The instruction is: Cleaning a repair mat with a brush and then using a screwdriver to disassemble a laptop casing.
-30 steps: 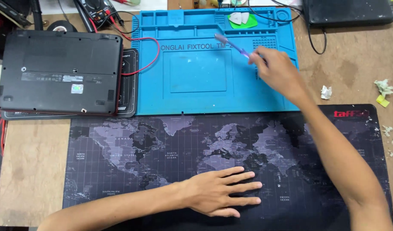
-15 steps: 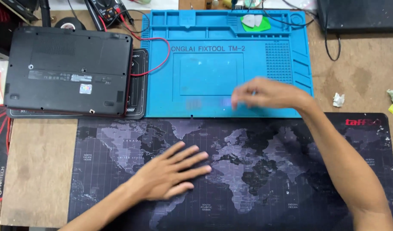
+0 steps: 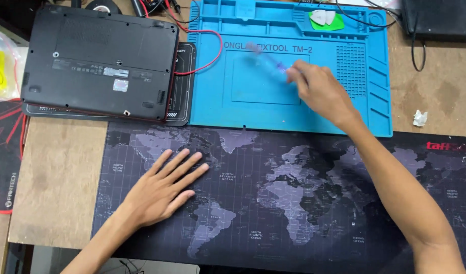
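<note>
Back across the blue mat [image 3: 375, 101] the right hand [image 3: 319, 91] is swinging, further up and out than half a second ago, while the left hand [image 3: 164, 190] is sliding leftward on the dark map mat [image 3: 294, 203].

Nearest, the left hand is lying flat, palm down, fingers [image 3: 185, 162] spread and holding nothing; it is probably bracing the person's weight, or pinning the map mat in place. Just past those fingertips, up and to the left, the black laptop [image 3: 98, 61] is sitting base-up on a second dark device, a red wire [image 3: 207, 56] trailing out from beside it.

Further out, the right hand is hovering over the blue mat's middle recess, its fingers curled and pinching a thin tool [image 3: 268, 58] with a bluish handle. It is blurring with motion, so its tip is not clear. The tool is sticking out up and left from the fingertips, over the mat, gripped low like a pen, likely for control.

Beyond the knuckles, white and green picks [image 3: 325, 19] are resting in a top tray.
</note>
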